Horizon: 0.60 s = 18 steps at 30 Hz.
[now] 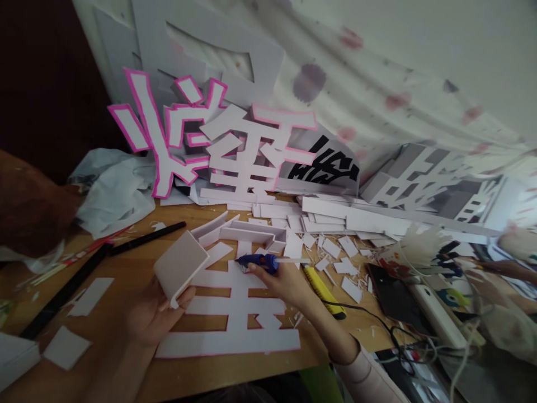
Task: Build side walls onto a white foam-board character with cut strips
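Note:
My left hand (pixel 153 313) grips a white foam board piece (pixel 180 266) with a narrow bent edge, tilted above the table's left part. In my right hand (pixel 285 282) is a blue hot glue gun (pixel 268 262), its nozzle aimed left and a clear glue stick poking out behind. Under both hands a flat white cut-out character (pixel 237 324) with pink edges lies on the wooden table. White strips (pixel 251 232) stand upright along its far end. A yellow utility knife (pixel 323 291) lies right beside my right wrist.
Finished white characters with pink outlines (pixel 180 123) lean at the back. White board strips (pixel 356 215) and scraps (pixel 348 263) litter the right side. Black pens (pixel 146 238) and a plastic bag (pixel 113 190) are left. A cable (pixel 369 313), phone (pixel 396 296) and power strip (pixel 436 316) lie right.

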Each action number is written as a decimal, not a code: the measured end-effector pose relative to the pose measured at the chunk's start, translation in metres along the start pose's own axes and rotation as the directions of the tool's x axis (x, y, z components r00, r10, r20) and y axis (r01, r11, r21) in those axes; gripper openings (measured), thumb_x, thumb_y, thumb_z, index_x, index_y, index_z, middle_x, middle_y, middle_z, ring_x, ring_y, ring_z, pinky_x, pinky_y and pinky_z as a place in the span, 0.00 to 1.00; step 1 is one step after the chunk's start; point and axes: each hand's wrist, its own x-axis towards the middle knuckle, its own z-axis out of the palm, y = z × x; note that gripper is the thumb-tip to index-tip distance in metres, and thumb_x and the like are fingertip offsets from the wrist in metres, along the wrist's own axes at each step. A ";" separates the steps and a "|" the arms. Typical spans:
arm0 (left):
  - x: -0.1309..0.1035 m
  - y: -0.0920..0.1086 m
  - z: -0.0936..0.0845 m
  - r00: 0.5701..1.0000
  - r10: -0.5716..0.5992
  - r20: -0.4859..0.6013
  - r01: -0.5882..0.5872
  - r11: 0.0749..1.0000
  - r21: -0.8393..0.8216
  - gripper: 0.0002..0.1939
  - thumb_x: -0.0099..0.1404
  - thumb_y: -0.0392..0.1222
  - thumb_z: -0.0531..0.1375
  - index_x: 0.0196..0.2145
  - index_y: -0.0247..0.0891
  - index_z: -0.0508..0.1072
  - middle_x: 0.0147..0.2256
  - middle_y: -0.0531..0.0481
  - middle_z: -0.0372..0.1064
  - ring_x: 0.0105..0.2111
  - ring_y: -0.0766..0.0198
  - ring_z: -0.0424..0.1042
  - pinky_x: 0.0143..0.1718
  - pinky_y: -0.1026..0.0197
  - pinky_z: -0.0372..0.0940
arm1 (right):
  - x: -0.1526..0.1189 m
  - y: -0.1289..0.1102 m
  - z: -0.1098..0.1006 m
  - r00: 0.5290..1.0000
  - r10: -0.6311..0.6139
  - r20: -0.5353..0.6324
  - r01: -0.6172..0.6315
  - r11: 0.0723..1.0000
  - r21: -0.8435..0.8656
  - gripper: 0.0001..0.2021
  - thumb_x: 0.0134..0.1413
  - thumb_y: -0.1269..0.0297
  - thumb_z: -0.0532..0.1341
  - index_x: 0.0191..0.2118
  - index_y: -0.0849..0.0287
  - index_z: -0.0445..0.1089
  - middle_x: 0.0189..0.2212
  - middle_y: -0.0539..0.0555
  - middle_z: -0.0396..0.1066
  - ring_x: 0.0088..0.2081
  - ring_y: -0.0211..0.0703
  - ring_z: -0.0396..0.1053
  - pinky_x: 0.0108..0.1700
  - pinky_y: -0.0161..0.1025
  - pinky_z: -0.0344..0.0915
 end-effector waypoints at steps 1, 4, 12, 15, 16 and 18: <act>0.000 0.000 -0.001 1.000 0.000 0.002 0.000 1.000 -0.003 0.19 0.40 0.24 0.68 0.17 0.38 0.60 0.14 0.60 0.58 0.12 0.71 0.55 0.13 0.66 0.56 | 0.000 0.001 0.001 1.000 0.020 -0.011 -0.020 0.999 0.046 0.19 0.60 0.46 0.58 0.34 0.55 0.76 0.22 0.48 0.70 0.25 0.39 0.66 0.26 0.34 0.56; 0.001 0.002 -0.007 0.999 -0.012 0.047 0.012 1.000 -0.001 0.18 0.41 0.25 0.69 0.18 0.38 0.62 0.14 0.60 0.58 0.13 0.72 0.53 0.14 0.65 0.59 | 0.001 0.006 0.004 0.990 0.132 -0.042 -0.114 0.948 0.296 0.20 0.56 0.43 0.60 0.31 0.56 0.73 0.19 0.47 0.66 0.21 0.38 0.64 0.24 0.34 0.57; 0.012 -0.001 -0.027 0.995 0.052 0.080 -0.057 0.997 0.053 0.18 0.45 0.30 0.71 0.23 0.39 0.63 0.19 0.60 0.61 0.16 0.72 0.55 0.15 0.67 0.58 | -0.016 0.015 -0.011 0.971 0.226 -0.083 -0.142 0.816 0.560 0.26 0.45 0.34 0.63 0.29 0.56 0.68 0.16 0.47 0.66 0.17 0.37 0.63 0.21 0.34 0.62; 0.015 -0.002 -0.031 0.996 0.075 0.039 -0.079 0.991 0.109 0.18 0.45 0.33 0.71 0.24 0.39 0.63 0.20 0.59 0.61 0.18 0.71 0.58 0.17 0.68 0.59 | -0.036 0.031 -0.026 0.918 0.318 -0.239 -0.119 0.793 0.597 0.27 0.49 0.33 0.60 0.29 0.56 0.70 0.16 0.48 0.66 0.16 0.37 0.62 0.20 0.35 0.61; 0.015 -0.001 -0.033 0.998 0.066 0.016 -0.068 0.987 0.142 0.17 0.47 0.33 0.71 0.25 0.40 0.64 0.20 0.58 0.62 0.19 0.70 0.59 0.17 0.67 0.60 | -0.044 0.040 -0.032 0.881 0.363 -0.302 -0.126 0.797 0.590 0.27 0.51 0.33 0.59 0.29 0.56 0.71 0.16 0.49 0.66 0.17 0.37 0.63 0.19 0.35 0.61; 0.016 0.003 -0.037 0.998 0.059 -0.028 -0.052 0.977 0.209 0.15 0.49 0.35 0.70 0.26 0.41 0.65 0.21 0.57 0.63 0.21 0.68 0.63 0.19 0.67 0.61 | -0.060 0.062 -0.046 0.782 0.441 -0.440 -0.175 0.833 0.524 0.26 0.52 0.35 0.59 0.27 0.56 0.72 0.18 0.51 0.68 0.19 0.40 0.65 0.21 0.36 0.62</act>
